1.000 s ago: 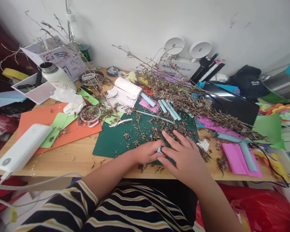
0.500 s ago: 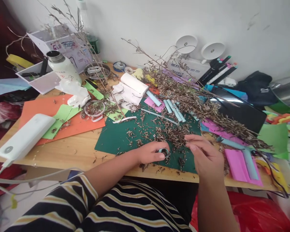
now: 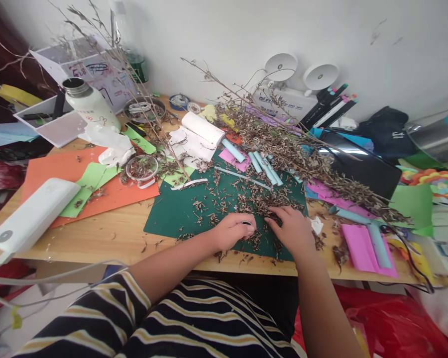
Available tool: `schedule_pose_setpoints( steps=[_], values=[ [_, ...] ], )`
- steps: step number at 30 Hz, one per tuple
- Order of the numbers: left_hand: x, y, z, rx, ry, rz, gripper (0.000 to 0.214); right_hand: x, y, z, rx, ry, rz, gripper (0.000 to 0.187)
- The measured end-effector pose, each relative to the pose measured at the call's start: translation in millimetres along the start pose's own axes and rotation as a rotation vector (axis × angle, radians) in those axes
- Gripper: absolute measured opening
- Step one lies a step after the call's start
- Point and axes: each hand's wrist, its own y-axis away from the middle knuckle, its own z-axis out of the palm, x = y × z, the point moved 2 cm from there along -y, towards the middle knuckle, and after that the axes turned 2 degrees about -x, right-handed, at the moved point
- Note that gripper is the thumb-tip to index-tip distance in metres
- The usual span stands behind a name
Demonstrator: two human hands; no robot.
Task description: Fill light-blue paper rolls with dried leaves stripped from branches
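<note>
My left hand (image 3: 233, 230) rests on the dark green mat (image 3: 179, 211), fingers curled round a small light-blue paper ring (image 3: 247, 224) of which only a sliver shows. My right hand (image 3: 291, 227) lies just to its right on the mat, fingers bent down and pinching into the scattered dried leaf bits (image 3: 257, 201). What the right fingertips hold is hidden among the debris. Dried branches (image 3: 283, 144) stretch across the table behind both hands.
Light-blue paper tubes (image 3: 263, 166) lie at the mat's far edge. Orange paper (image 3: 59, 169), a white power bank (image 3: 30, 214), a small glass dish (image 3: 141, 168), a white bottle (image 3: 87, 107) and a paper roll (image 3: 202, 128) stand left. Pink paper (image 3: 362, 243), a black tablet (image 3: 362, 164) and markers (image 3: 326, 107) are right.
My right hand lifted off the ring, then came down again onto the leaf bits to the right of my left hand. My left hand kept hold of the ring.
</note>
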Motion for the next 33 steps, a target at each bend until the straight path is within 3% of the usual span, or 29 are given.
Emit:
schedule_pose_setpoints(
  steps=[5, 9, 14, 19, 25, 33],
  values=[
    [-7, 0, 0.3, -0.111, -0.212, 0.098, 0.044, 0, -2, -1, 0.003, -0.148, 0.039, 0.019],
    [-8, -2, -1.1, -0.162, -0.252, 0.068, 0.060, 14, -3, -3, 0.058, -0.270, 0.091, 0.016],
    [-4, -4, -2.7, -0.211, -0.279, 0.026, 0.064, 36, 0, -12, 0.265, -0.441, 0.303, 0.023],
    [-4, -7, -3.8, -0.236, -0.301, 0.010, 0.064, 26, 6, -21, 0.506, -0.933, 0.410, 0.021],
    [-7, -8, -4.2, -0.231, -0.280, 0.004, 0.063, -4, 4, -26, 0.441, -0.955, 0.337, 0.014],
    [-4, -7, -3.7, -0.222, -0.296, -0.040, 0.058, 2, 0, -27, 0.323, -1.032, 0.349, 0.018]
  ],
)
